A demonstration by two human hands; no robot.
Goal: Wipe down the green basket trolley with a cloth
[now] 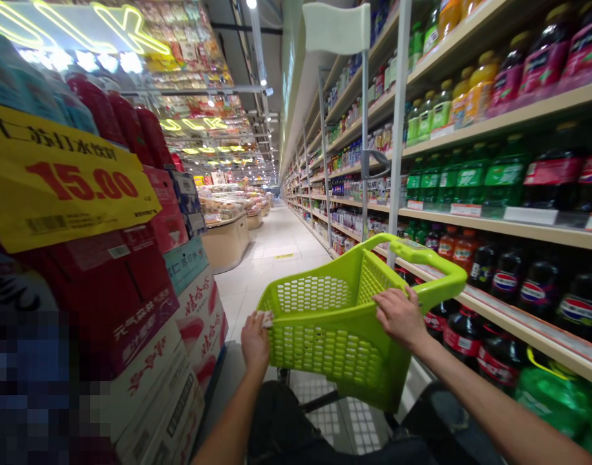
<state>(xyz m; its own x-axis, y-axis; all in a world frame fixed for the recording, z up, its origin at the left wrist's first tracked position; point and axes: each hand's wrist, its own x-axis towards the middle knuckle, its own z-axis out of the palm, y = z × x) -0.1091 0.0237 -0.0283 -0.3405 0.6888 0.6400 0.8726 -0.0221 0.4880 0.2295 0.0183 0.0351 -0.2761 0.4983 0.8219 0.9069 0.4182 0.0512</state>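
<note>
A lime-green plastic shopping cart (357, 318) stands crosswise in front of me, its handle (434, 258) to the right. My left hand (255, 345) is closed at the cart's left end, pressing a crumpled white wipe (267, 318) against the corner of the rim. The wipe is mostly hidden by my fingers. Farther right, my right hand (401, 318) grips the cart's near upper rim, close to the handle end. No goods show inside the part of the basket I can see. My knees are bent under and beside the cart.
Shelves of bottled drinks (480, 174) line the right side, with large cola bottles (504, 358) low down. Stacked drink cartons (145, 290) with a yellow price sign (73, 181) rise close on the left. A tiled aisle (276, 232) runs ahead past display counters (225, 239).
</note>
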